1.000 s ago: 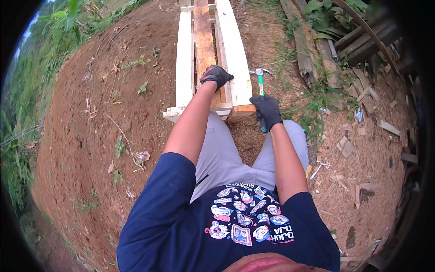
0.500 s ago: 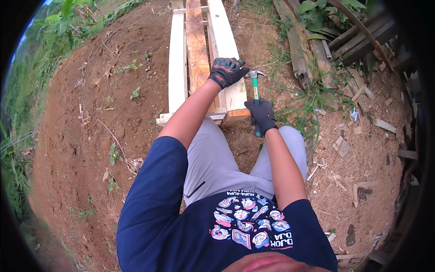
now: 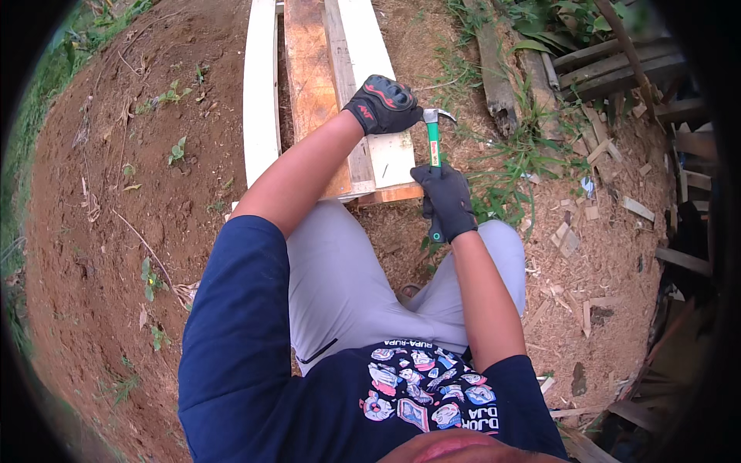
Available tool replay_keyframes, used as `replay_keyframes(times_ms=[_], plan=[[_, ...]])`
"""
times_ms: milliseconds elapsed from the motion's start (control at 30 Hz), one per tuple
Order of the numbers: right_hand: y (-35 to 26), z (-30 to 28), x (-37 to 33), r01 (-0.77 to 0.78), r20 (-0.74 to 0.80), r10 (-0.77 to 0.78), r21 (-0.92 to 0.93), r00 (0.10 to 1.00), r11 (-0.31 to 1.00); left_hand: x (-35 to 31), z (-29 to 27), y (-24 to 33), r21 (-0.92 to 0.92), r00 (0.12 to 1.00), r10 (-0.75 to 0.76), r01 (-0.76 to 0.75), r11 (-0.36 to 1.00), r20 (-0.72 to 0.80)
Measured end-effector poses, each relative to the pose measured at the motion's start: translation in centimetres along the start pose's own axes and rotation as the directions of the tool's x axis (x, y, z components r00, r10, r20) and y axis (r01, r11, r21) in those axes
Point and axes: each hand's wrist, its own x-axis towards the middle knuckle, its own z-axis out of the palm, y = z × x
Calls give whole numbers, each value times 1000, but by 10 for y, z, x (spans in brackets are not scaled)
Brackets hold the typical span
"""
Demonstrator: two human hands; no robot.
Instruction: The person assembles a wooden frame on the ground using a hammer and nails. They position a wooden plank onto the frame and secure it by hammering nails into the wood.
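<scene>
My right hand (image 3: 448, 199), in a black glove, is wrapped round the dark grip of a claw hammer (image 3: 434, 143) with a green handle. The hammer stands beside the near right end of a wooden frame, its metal head pointing away from me. My left hand (image 3: 384, 105), in a black glove with red trim, is closed over the frame's pale right board (image 3: 395, 158). Its fingertips are close to the hammer head; whether they touch it or pinch something small is hidden. A small dark nail-like mark (image 3: 385, 171) shows near that board's end.
A brown-stained plank (image 3: 309, 77) runs along the middle of the frame, with another pale board (image 3: 261, 100) at its left. Old weathered beams (image 3: 494, 77) lie in grass to the right. Wood offcuts (image 3: 567, 239) and shavings litter the ground; stacked timber (image 3: 617, 73) stands beyond.
The frame has shifted left and nearer in the picture as the view moved. Both hands keep nearly the same places, the right one still gripping the hammer.
</scene>
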Motion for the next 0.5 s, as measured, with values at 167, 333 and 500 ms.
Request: replay_keyframes(times_ms=[167,333,500], plan=[[-5,6,-5,32,-34,-33,-7,999,999,2,-10,-1,52,1000,12,-12,999,2],[-15,-17,-36,5,-107,-19,-131,994,991,4,-2,-7,151,988,130,-116,982,-82],[-1,-44,-95,265,-34,-316,-464,948,845,8,16,-7,160,971,179,-153,975,-160]])
